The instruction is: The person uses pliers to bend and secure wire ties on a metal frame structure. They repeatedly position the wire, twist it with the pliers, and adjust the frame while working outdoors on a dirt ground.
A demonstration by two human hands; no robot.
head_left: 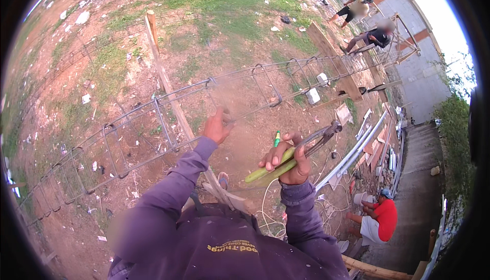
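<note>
A long rebar cage (168, 96) of thin steel bars and square stirrups runs across in front of me, from the lower left to the upper right. My left hand (218, 126) is at its near side, fingers bent in around the steel beside a stirrup; a blur hides part of the fingertips. In my right hand (287, 162) is a pair of pincers (321, 139) with yellow-green handles. Fingers and thumb wrap the handles, and the dark metal jaws point up and right, apart from the cage. A small green object (277, 138) shows just behind this hand.
A wooden post (162, 70) and planks (334, 63) stand along the cage. Pale metal lengths (352, 152) and loose cord (270, 213) lie at right. Two people (375, 36) are at the far right; a person in red (383, 218) crouches at the lower right near a bucket.
</note>
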